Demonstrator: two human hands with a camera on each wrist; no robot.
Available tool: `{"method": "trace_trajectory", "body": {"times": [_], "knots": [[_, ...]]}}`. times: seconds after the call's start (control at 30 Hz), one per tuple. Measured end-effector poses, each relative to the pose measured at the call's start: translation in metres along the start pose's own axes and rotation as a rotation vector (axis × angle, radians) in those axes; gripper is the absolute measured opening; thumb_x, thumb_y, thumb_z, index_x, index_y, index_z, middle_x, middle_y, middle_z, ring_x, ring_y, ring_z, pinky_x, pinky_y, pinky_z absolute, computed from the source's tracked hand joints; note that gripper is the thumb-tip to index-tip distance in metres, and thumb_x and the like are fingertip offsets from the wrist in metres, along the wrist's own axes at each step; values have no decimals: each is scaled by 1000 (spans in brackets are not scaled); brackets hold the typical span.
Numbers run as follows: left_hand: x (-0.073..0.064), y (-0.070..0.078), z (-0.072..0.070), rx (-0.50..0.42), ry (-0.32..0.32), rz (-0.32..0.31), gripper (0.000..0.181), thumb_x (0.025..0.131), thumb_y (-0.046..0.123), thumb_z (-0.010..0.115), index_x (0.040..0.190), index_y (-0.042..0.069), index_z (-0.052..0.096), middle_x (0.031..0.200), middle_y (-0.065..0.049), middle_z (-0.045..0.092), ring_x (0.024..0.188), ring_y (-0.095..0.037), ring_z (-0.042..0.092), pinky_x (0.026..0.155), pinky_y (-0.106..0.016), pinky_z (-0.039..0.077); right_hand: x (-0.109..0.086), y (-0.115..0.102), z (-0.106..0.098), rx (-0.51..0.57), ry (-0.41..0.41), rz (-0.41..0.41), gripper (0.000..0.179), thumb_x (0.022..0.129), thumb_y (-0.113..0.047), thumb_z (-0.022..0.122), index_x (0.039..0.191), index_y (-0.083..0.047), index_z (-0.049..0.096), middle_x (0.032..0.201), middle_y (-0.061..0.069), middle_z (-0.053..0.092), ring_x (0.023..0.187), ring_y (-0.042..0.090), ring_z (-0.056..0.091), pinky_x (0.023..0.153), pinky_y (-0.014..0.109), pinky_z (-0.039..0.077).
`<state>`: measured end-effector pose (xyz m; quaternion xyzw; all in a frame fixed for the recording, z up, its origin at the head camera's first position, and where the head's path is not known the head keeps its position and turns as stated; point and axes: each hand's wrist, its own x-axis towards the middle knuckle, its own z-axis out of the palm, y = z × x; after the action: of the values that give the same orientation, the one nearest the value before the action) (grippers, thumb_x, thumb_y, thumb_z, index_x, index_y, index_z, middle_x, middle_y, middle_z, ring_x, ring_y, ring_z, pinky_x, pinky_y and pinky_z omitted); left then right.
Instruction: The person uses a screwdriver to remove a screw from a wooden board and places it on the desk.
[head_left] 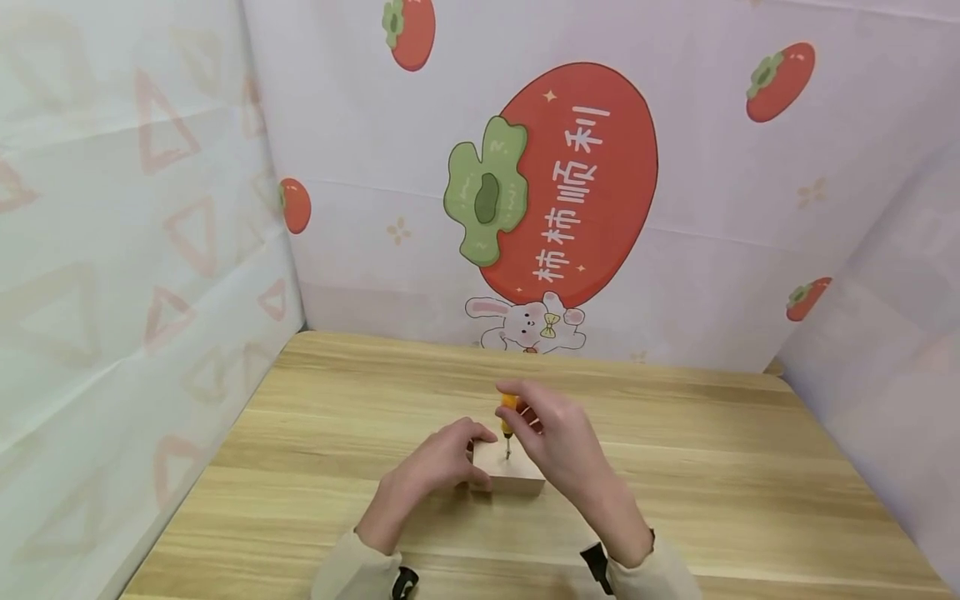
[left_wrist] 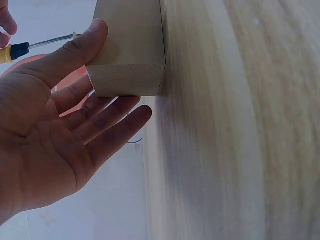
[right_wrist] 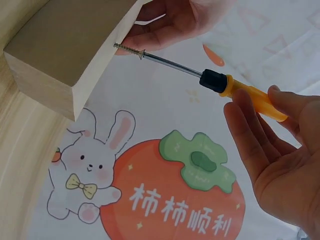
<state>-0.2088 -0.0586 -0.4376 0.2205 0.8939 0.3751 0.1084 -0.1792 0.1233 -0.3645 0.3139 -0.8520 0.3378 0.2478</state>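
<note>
Cream sleeves (head_left: 352, 571) lie on the near side of a pale, sharp-edged wooden block (head_left: 519, 472) on the desk (head_left: 712, 483). The left hand (head_left: 450, 454) grips the block's left end; above the block, the right hand (head_left: 558, 433) pinches a yellow screwdriver (right_wrist: 250, 97), its steel shaft (right_wrist: 172, 65) meeting a threaded screw (right_wrist: 129, 50) upright on the block's top.

In the head view, the right hand (head_left: 558, 435) covers part of the yellow screwdriver handle (head_left: 509, 401), and the screw (head_left: 507, 455) is too small for its thread to show. The left wrist view crops the wooden block (left_wrist: 131, 37) (its far end runs past the top edge) and the handle; there the left hand (left_wrist: 57, 127) hides most of the screw. The head view crops both sleeves (head_left: 356, 571).
</note>
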Motion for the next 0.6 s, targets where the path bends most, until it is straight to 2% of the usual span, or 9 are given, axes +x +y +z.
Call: {"method": "trace_trajectory", "body": {"times": [0.17, 0.27, 0.43, 0.6], "knots": [[-1, 0, 0, -6, 1, 0, 53, 65, 23, 85, 113, 12, 65, 95, 5, 57, 87, -13, 52, 75, -29, 44, 1, -3, 1, 50, -23, 13, 26, 85, -12, 69, 111, -17, 64, 86, -9, 64, 68, 4, 59, 62, 15, 50], [-1, 0, 1, -10, 0, -1, 53, 65, 23, 85, 113, 12, 65, 96, 5, 57, 87, -13, 52, 76, -29, 44, 0, -2, -1, 83, -31, 61, 26, 85, -14, 69, 110, -19, 65, 86, -10, 64, 70, 3, 59, 62, 18, 51], [-1, 1, 1, -21, -17, -20, 53, 66, 23, 85, 114, 12, 65, 97, 4, 57, 89, -14, 52, 78, -31, 44, -2, 1, -6, 195, -44, 158, 27, 84, -18, 70, 110, -22, 66, 95, -10, 65, 82, 6, 60, 64, 24, 53], [1, 0, 0, -10, -20, -30, 53, 67, 24, 85, 115, 13, 65, 98, 5, 57, 90, -14, 53, 79, -33, 44, -2, 3, -9, 269, -63, 176, 25, 84, -19, 70, 109, -23, 67, 96, -8, 66, 82, 8, 62, 64, 27, 54]]}}
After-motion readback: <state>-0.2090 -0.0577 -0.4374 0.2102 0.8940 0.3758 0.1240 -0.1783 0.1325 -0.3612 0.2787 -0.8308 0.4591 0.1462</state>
